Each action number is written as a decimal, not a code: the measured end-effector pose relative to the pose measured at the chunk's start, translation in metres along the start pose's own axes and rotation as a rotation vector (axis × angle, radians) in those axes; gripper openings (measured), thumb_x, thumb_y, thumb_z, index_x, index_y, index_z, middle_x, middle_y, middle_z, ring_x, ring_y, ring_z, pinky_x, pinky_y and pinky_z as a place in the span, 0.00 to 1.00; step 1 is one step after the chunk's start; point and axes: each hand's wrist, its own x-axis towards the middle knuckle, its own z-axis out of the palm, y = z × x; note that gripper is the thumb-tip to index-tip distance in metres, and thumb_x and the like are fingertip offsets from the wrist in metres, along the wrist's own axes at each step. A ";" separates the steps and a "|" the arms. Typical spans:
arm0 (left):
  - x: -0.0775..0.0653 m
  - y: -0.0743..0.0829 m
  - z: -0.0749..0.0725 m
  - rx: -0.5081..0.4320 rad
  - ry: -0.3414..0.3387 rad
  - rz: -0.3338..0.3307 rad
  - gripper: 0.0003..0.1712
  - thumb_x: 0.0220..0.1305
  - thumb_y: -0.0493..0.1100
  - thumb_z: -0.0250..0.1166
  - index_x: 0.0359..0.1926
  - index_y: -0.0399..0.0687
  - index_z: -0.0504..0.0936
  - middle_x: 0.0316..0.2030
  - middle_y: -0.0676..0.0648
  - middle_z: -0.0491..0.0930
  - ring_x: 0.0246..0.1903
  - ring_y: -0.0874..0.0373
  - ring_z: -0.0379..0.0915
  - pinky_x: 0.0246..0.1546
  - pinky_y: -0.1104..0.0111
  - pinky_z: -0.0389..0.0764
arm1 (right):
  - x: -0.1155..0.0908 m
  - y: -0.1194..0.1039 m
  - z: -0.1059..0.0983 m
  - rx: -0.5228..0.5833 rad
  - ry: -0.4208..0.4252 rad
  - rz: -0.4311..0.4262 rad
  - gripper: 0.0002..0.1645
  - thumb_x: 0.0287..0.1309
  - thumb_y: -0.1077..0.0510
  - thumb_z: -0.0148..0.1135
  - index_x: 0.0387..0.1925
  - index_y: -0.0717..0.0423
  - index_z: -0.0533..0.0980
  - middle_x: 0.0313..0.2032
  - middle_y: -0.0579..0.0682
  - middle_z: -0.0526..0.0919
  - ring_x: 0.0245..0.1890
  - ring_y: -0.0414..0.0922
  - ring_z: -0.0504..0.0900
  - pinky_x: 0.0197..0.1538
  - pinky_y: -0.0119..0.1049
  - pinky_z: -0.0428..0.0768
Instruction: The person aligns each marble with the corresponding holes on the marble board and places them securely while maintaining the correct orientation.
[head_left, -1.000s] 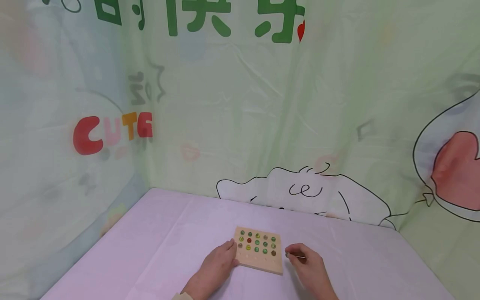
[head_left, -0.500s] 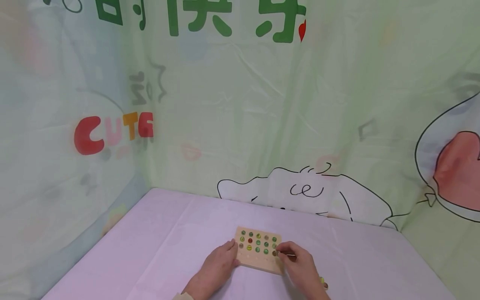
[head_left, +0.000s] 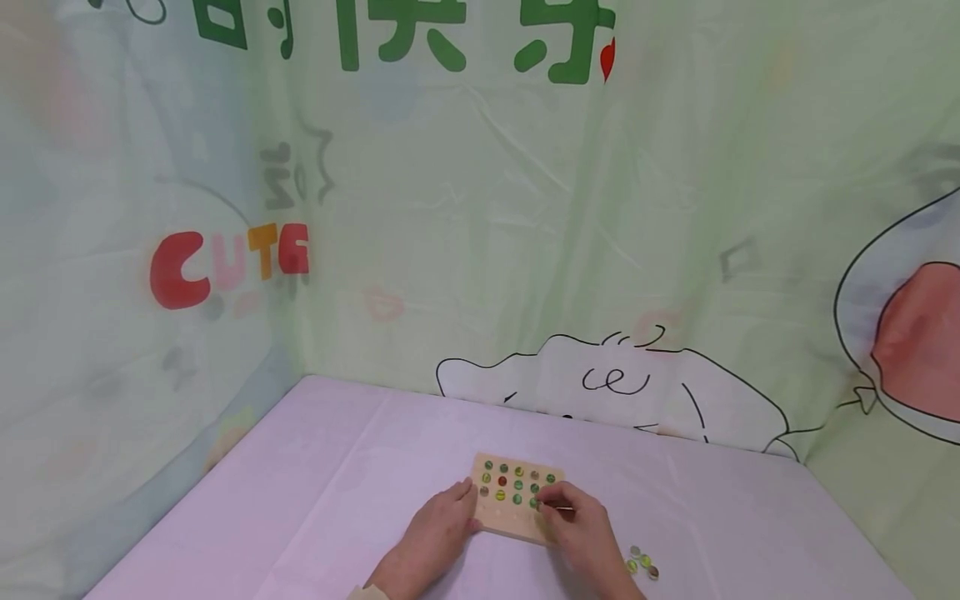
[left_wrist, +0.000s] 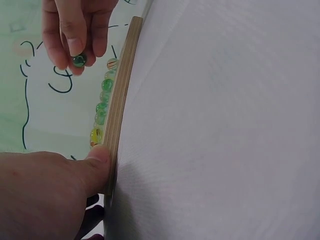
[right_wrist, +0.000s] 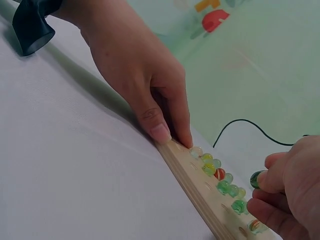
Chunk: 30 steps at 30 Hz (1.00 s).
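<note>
The green marble (left_wrist: 79, 60) looks like glass: light, hard and slick, so it probably wants a fingertip pinch across its middle, since an off-centre squeeze could shoot it out and it would roll if dropped. That is how the right hand (head_left: 581, 529) has it, thumb and fingertips closed narrowly about it, above the right part of the board (head_left: 506, 525) but not touching it. The board seems stiff and fairly light, likely to slide on the table (head_left: 360, 483) if nudged, and its edges are the place to take hold; the left hand (head_left: 437, 523) grips it by the left end, thumb at the near edge, clear of the seated marbles (head_left: 502, 482). Those sit in rows in shallow hollows and could well jump out if the board tipped. The near row shows bare hollows, at least where the right hand does not cover it. Compared with a second ago, the right hand has gone from just beside the board's right edge to over it, and now hides the right end of the third row. A few loose marbles (head_left: 647, 562) now show on the table near it; the left hand keeps the same hold.
</note>
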 end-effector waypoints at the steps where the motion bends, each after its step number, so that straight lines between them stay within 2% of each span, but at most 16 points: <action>1: 0.000 0.000 0.000 0.002 0.003 0.002 0.30 0.65 0.49 0.64 0.63 0.36 0.74 0.62 0.39 0.76 0.61 0.50 0.75 0.60 0.63 0.82 | 0.000 -0.001 0.001 0.006 -0.006 -0.006 0.12 0.56 0.72 0.62 0.39 0.57 0.81 0.39 0.48 0.85 0.42 0.42 0.82 0.47 0.38 0.87; 9: 0.001 -0.001 0.001 0.001 -0.028 -0.018 0.30 0.66 0.50 0.63 0.63 0.37 0.73 0.63 0.40 0.75 0.62 0.51 0.75 0.61 0.63 0.82 | -0.001 -0.007 0.013 0.003 -0.015 -0.057 0.10 0.56 0.71 0.64 0.39 0.57 0.81 0.37 0.47 0.85 0.40 0.40 0.81 0.44 0.32 0.85; 16: 0.004 -0.001 0.000 -0.022 -0.065 -0.039 0.30 0.67 0.50 0.63 0.64 0.38 0.73 0.64 0.40 0.75 0.62 0.51 0.74 0.61 0.62 0.82 | -0.001 -0.009 0.021 0.026 -0.042 -0.048 0.11 0.55 0.71 0.63 0.39 0.57 0.80 0.38 0.47 0.85 0.41 0.41 0.82 0.47 0.36 0.86; 23: 0.004 -0.001 0.000 -0.008 -0.033 -0.015 0.30 0.66 0.49 0.64 0.63 0.37 0.73 0.63 0.39 0.76 0.61 0.50 0.75 0.60 0.62 0.82 | 0.001 -0.007 0.025 0.005 -0.040 -0.094 0.11 0.56 0.71 0.64 0.40 0.57 0.81 0.38 0.47 0.85 0.39 0.39 0.81 0.43 0.29 0.85; 30: 0.003 -0.002 0.001 -0.007 -0.033 -0.017 0.30 0.66 0.48 0.64 0.63 0.37 0.73 0.63 0.39 0.75 0.61 0.50 0.76 0.60 0.62 0.82 | 0.003 -0.006 0.030 0.001 -0.055 -0.118 0.10 0.55 0.71 0.64 0.39 0.57 0.80 0.36 0.47 0.85 0.37 0.39 0.80 0.39 0.25 0.82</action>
